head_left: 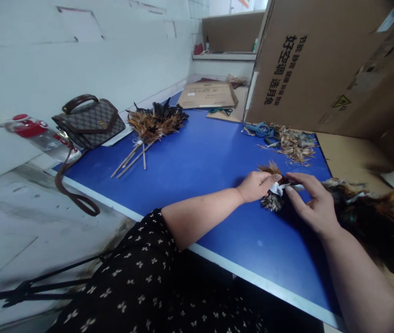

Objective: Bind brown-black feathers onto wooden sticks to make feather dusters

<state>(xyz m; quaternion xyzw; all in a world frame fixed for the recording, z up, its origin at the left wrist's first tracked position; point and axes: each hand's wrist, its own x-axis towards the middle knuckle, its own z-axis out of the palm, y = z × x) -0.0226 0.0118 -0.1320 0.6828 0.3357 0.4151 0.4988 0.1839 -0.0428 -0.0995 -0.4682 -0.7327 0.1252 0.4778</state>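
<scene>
My left hand (257, 186) is closed on a small feather bundle (272, 202), whose brown and grey tips stick out above and below the fingers. A white strip (276, 188) is wrapped about the bundle's middle. Its loose end runs between the thumb and curved fingers of my right hand (313, 201), which appear to pinch it. Beside the right wrist lies a large pile of dark and brown feathers (360, 208). Part of the small bundle is hidden behind my left fingers.
A feather bunch with sticks (157, 122) lies left on the blue table (197, 157). Behind it are a handbag (93, 122) and a bottle (40, 136). Loose feathers (296, 143), blue cord (261, 129) and scissors (220, 111) lie farther back, near a big cardboard box (308, 60).
</scene>
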